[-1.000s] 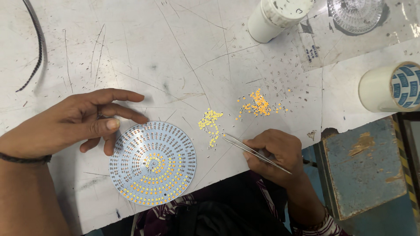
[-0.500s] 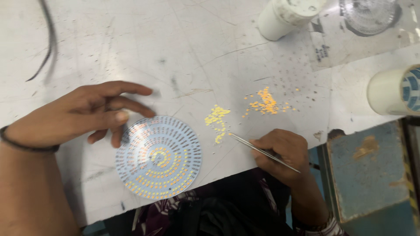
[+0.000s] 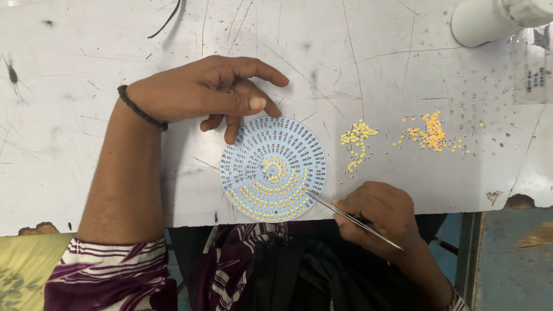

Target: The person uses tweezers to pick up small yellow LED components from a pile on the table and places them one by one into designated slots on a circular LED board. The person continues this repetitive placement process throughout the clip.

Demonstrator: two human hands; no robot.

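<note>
A round pale-blue circuit board (image 3: 272,168) lies at the table's near edge, its rings partly filled with small yellow chips. My left hand (image 3: 210,92) rests on the table with fingertips touching the board's top-left rim. My right hand (image 3: 377,216) grips metal tweezers (image 3: 340,210), whose tip touches the board's lower right edge. A small pile of yellow chips (image 3: 356,141) lies just right of the board. Farther right sits a heap of orange chips (image 3: 429,133).
The white scratched table (image 3: 86,150) ends at a chipped front edge. A white cylindrical container (image 3: 489,20) lies at the top right. A thin black cable (image 3: 167,20) runs along the top. Tiny dark parts are scattered at the right.
The view has shifted, so the board and both hands sit nearer the middle. The tweezers' tip has moved from the yellow pile down to the board's lower right edge.
</note>
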